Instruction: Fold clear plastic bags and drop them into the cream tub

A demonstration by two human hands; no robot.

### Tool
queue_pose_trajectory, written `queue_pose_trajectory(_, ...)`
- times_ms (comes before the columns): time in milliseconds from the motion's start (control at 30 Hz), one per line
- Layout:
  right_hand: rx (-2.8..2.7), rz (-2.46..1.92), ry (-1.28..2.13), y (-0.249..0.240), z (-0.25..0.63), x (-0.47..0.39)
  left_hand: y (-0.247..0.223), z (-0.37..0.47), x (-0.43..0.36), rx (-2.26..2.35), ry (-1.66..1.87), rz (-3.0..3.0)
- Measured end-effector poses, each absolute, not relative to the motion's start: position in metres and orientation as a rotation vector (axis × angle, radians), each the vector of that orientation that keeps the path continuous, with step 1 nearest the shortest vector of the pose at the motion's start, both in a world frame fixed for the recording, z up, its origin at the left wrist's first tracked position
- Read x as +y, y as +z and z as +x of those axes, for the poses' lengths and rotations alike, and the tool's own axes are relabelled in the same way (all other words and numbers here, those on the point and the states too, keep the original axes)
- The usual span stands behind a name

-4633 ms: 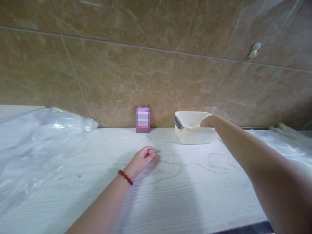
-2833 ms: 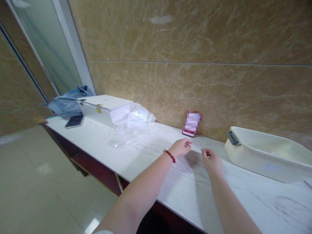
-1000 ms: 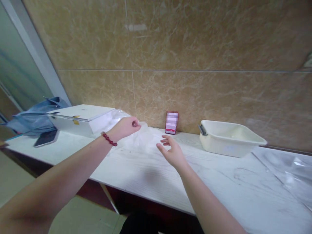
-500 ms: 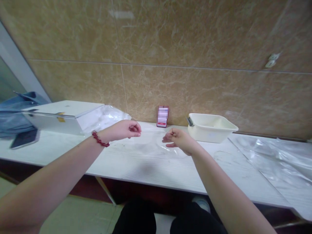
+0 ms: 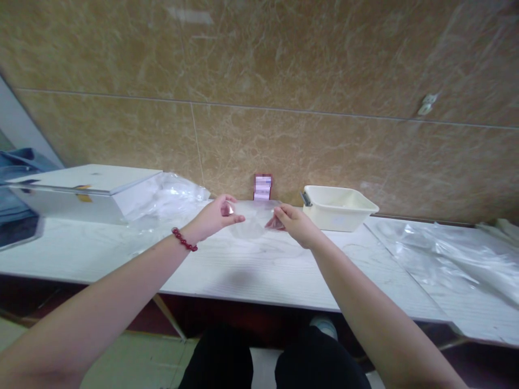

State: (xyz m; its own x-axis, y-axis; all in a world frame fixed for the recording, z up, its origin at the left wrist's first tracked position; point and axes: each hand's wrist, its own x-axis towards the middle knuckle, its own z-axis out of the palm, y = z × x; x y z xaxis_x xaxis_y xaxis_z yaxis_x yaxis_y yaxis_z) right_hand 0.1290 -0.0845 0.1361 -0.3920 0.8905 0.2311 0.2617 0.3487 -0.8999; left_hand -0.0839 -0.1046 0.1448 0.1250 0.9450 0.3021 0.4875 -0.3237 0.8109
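Right hand pinches clear plastic film; left hand touches its other end, thumb and fingers parted, hold uncertain. Left of the cream bin: white box, farthest; the film, raised and spread, apparently not fully opened; upright phone.

The held film looks like thin, smooth, see-through plastic with a faint sheen, while the crumpled wrapping on the left and the loose sheeting on the right are glossy, creased clear plastic. The cream tub is smooth plastic with a soft sheen, and the white box seems to be smooth, matt card. Pale wood grain patterns the tabletop, polished-looking, veined stone-like tiles face the wall, and the red bracelet beads look shiny.
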Motion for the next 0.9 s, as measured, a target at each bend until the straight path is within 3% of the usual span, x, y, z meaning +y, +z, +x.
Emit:
queue_pose_trajectory(300, -1.806, -0.990, 1.087, 0.138, 0.132, -0.092, 0.130, -0.087, -0.104, 1.431, 0.856, 1.987)
queue_pose_trajectory(533, -1.944, -1.244, 0.958, 0.123, 0.134, -0.072, 0.117, -0.083, -0.090, 1.392, 1.078, 1.659)
queue_pose_trajectory(767, -1.651, -1.264, 1.096, 0.129, 0.133, -0.036, 0.112, -0.081, -0.059, 1.656, 0.916, 2.064)
queue_pose_trajectory(900, -1.632, -1.224, 0.925, 0.134, 0.134, -0.012, 0.118, -0.078, -0.036, 1.682, 0.879, 2.173)
